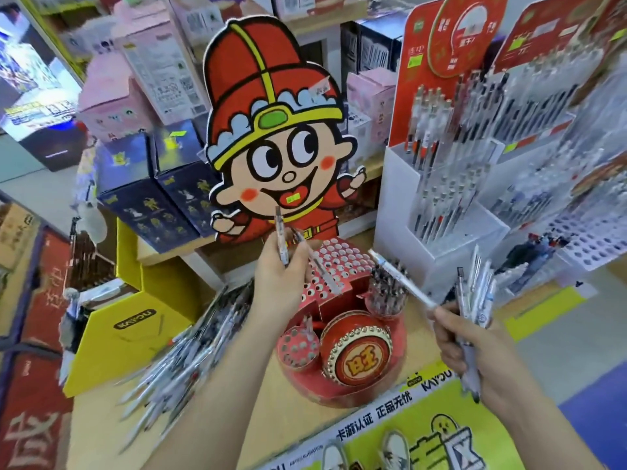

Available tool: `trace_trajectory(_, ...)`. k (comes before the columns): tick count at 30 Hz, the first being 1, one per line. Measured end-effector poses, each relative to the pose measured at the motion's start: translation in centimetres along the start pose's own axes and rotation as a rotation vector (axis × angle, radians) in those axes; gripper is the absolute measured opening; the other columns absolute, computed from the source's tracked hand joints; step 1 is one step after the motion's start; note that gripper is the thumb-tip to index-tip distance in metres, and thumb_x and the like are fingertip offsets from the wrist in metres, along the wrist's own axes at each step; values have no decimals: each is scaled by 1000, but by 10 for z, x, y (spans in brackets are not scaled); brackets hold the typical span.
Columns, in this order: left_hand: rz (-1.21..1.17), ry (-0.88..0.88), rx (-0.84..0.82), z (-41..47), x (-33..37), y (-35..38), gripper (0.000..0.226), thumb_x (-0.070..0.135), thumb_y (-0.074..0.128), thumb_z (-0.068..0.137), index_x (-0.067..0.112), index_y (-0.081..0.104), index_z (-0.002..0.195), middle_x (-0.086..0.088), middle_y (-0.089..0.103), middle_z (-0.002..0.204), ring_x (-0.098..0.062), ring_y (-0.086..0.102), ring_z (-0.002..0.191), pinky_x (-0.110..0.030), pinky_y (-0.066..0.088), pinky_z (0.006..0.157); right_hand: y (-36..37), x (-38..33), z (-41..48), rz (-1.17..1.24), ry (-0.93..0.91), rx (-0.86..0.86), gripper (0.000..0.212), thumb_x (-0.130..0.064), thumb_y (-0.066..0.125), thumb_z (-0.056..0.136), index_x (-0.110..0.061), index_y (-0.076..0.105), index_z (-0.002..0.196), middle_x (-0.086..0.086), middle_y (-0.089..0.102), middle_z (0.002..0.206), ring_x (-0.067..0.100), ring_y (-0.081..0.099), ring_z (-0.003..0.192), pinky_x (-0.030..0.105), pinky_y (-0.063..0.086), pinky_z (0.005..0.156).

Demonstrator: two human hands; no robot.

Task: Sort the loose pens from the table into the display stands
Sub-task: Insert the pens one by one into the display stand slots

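Pens are lying heaped on the counter, left of the red display stand. Left hand is pinching two above it, right hand gripping a bunch just right. Next, I'd say: tipping one upright over a free hole.

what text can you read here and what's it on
"KAYOU": yellow box
"KAYOU": yellow poster, upper edge
"卡游认证 正品无优": same poster, white strip
"X": same poster, lower right
"旺": red drum
Red cards: Chinese text, too blurred to read
Pink boxes: small print and codes, too blurred to read
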State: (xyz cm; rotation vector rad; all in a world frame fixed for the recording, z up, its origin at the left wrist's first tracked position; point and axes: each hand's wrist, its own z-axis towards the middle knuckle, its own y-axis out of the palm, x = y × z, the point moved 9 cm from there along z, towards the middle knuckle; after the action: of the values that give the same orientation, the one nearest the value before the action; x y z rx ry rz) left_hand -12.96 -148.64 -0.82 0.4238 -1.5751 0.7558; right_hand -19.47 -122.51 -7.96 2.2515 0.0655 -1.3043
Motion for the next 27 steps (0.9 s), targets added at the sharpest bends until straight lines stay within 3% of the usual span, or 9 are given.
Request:
trace_trajectory(3, 51, 47, -54, 8, 1, 10, 5, 19, 52, 98, 23, 50, 95, -3, 72, 90, -13, 47, 54, -31, 40, 51, 2, 9, 0, -31, 14, 12, 89, -46, 98, 30, -4, 54, 95, 6, 43, 55, 11, 30, 39, 16, 26, 33)
trace_trajectory(6, 180, 110, -122, 13, -2, 19, 7, 24, 52, 98, 24, 50, 105, 10, 72, 99, 1, 52, 57, -23, 41, 57, 4, 12, 0, -68, 13, 5, 83, -49, 97, 33, -3, 55, 87, 7, 40, 54, 12, 29, 39, 17, 26, 34)
trace_trajectory(9, 306, 172, -192, 14, -4, 25, 10, 27, 52, 98, 26, 49, 108, 15, 71, 100, 5, 57, 61, -20, 41, 54, 6, 12, 2, -81, 14, 13, 78, -50, 97, 33, -4, 54, 78, 8, 41, 55, 12, 30, 40, 17, 26, 34)
trace_trajectory(13, 449, 304, -308, 9, 8, 38, 7, 27, 61, 93, 31, 56, 96, 14, 63, 70, 1, 52, 56, -19, 37, 52, 9, 8, 7, -78, 2, 16, 82, -50, 97, 33, -2, 56, 86, 8, 43, 55, 13, 30, 39, 16, 26, 35)
trace_trajectory(15, 504, 364, -334, 5, 13, 42, 19, 23, 67, 89, 35, 53, 82, 16, 56, 61, 2, 50, 57, -15, 34, 54, 11, 5, 9, -62, -6, 15, 82, -49, 97, 34, -3, 54, 86, 8, 43, 55, 12, 31, 39, 17, 27, 34)
trace_trajectory(20, 656, 359, -276, 17, 17, 43, 13, 27, 71, 82, 19, 61, 79, 4, 61, 65, -13, 54, 56, -31, 46, 55, 16, -1, 12, -37, -17, -10, 66, -49, 96, 37, -9, 59, 74, 7, 44, 55, 12, 34, 40, 18, 29, 34)
trace_trajectory(23, 696, 358, -256, 17, 20, 46, 14, 28, 72, 80, 18, 63, 80, 7, 64, 68, -11, 58, 59, -30, 49, 58, 23, 1, 12, 31, 8, -37, 65, -46, 96, 39, -5, 63, 77, 5, 44, 55, 11, 34, 40, 18, 28, 34)
trace_trajectory(27, 615, 191, -246, 21, 12, 40, 20, 30, 79, 76, 16, 68, 81, 6, 68, 72, -12, 63, 66, -24, 51, 60, 36, 14, 11, 175, 114, -94, 60, -42, 98, 36, -6, 68, 73, 2, 42, 52, 7, 34, 38, 16, 27, 31)
